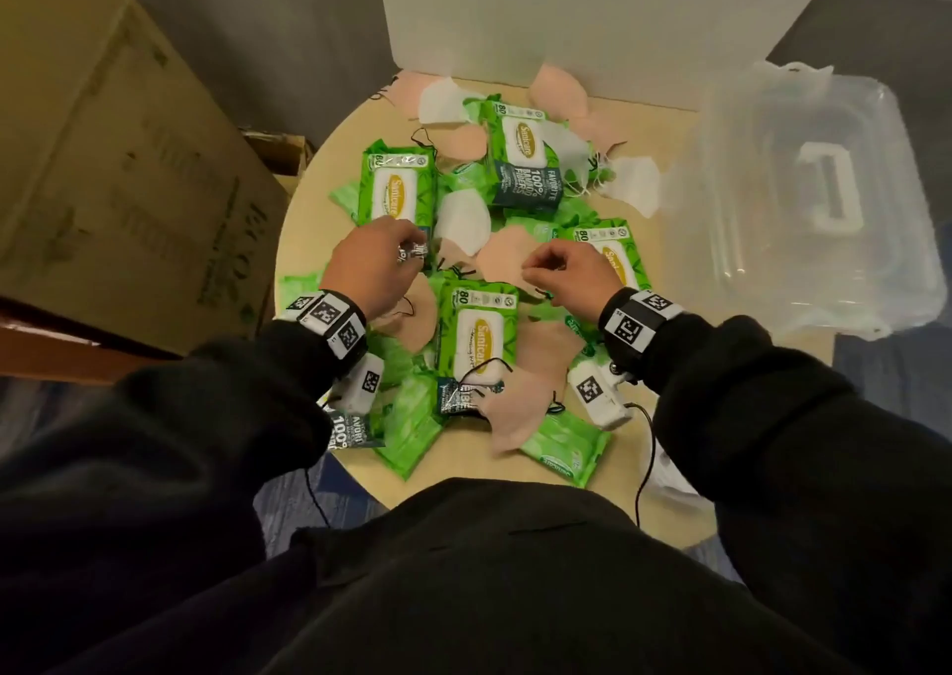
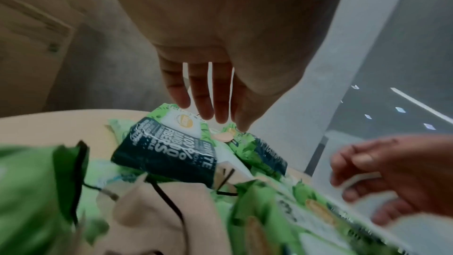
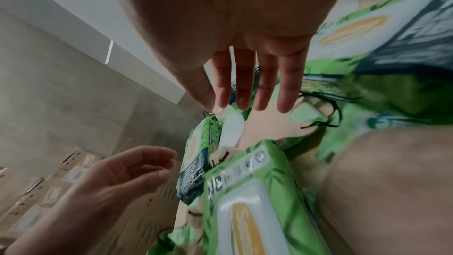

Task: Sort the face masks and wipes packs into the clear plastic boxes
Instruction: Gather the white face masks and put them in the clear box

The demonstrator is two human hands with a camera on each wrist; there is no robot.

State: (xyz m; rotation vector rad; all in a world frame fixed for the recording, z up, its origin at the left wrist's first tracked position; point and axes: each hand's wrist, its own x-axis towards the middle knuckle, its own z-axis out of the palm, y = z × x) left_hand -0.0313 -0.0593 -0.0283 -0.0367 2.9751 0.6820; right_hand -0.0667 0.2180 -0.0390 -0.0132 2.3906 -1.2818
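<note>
Both hands hover over a round table (image 1: 329,169): the left hand (image 1: 368,257) with fingers loosely spread above a green wipes pack (image 1: 396,187), the right hand (image 1: 564,272) relaxed over a pink face mask (image 1: 502,257). Clear plastic boxes (image 1: 803,200) stand at 2 o'clock.

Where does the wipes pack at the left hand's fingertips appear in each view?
Head: wipes pack lies left of centre, its dark end under the left hand.
Left wrist: centre of picture, dark end toward the camera, below the fingertips.
Right wrist: centre, slightly low, just right of the left hand.
Shared landmark: the left hand, seen in all three.
</note>
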